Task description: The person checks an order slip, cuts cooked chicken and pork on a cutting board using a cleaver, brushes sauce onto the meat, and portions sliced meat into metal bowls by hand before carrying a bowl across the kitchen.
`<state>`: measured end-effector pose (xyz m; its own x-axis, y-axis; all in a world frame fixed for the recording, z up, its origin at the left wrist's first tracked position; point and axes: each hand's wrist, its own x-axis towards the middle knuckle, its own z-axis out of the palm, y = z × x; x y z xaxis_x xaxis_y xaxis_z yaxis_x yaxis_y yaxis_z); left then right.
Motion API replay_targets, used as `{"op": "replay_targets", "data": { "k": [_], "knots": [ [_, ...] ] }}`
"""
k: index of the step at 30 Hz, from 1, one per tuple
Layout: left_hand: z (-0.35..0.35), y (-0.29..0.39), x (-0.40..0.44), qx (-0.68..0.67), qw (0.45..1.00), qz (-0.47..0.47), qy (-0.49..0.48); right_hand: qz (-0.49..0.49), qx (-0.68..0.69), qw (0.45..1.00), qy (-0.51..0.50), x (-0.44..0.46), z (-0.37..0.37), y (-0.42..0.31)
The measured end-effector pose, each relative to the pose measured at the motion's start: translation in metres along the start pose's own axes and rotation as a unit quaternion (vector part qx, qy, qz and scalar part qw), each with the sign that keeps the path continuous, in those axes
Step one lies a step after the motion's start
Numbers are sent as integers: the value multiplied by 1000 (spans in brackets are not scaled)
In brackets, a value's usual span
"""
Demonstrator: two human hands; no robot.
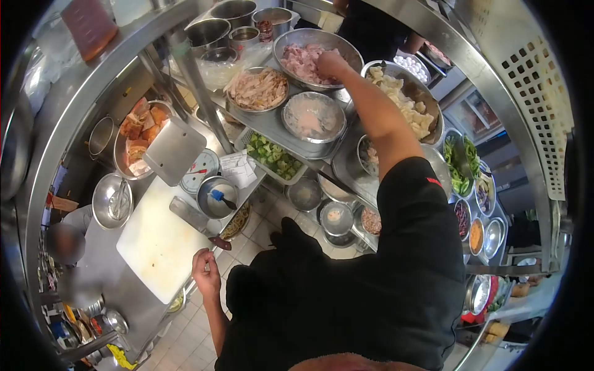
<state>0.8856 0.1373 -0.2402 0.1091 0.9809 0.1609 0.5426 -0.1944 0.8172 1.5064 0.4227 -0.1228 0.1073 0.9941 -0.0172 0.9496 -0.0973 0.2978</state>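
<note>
My right hand (pixel 334 65) reaches down into a large steel bowl (pixel 354 57) of raw pink meat pieces (pixel 303 62). Its fingers touch the meat and are mostly hidden, so their grip cannot be made out. Low at the table's edge, my left hand (pixel 206 272) hangs with loosely curled fingers and nothing visible in them. Closest to it are the white cutting board (pixel 162 238) and a cleaver (pixel 192 217), whose wooden handle sticks out past the edge. Beside the cleaver stands a steel pot (pixel 218 207) with a blue-headed utensil (pixel 218 195).
Shredded pale food (pixel 257 88) fills a bowl near a floury bowl (pixel 314 117). Below sits a basket of chopped green vegetables (pixel 275 157). Cauliflower-like pieces (pixel 402 96) lie right of my arm. Metal posts (pixel 201 86) frame the station. A person (pixel 65 247) stands at far left.
</note>
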Motion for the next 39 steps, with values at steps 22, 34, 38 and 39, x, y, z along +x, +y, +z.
{"op": "replay_targets", "data": {
  "k": [22, 34, 38, 39],
  "knots": [
    [125, 114, 87, -323, 924, 1, -205, -85, 177, 978, 67, -7, -30, -17],
    [147, 133, 106, -351, 892, -125, -255, -65, 57, 996, 20, 10, -18, -15],
    [172, 159, 133, -391, 877, -142, -239, -99, 26, 994, -36, -3, -93, 11],
    [180, 166, 140, -406, 870, -155, -233, -72, 121, 990, -25, -20, -115, 15]
  ]
}}
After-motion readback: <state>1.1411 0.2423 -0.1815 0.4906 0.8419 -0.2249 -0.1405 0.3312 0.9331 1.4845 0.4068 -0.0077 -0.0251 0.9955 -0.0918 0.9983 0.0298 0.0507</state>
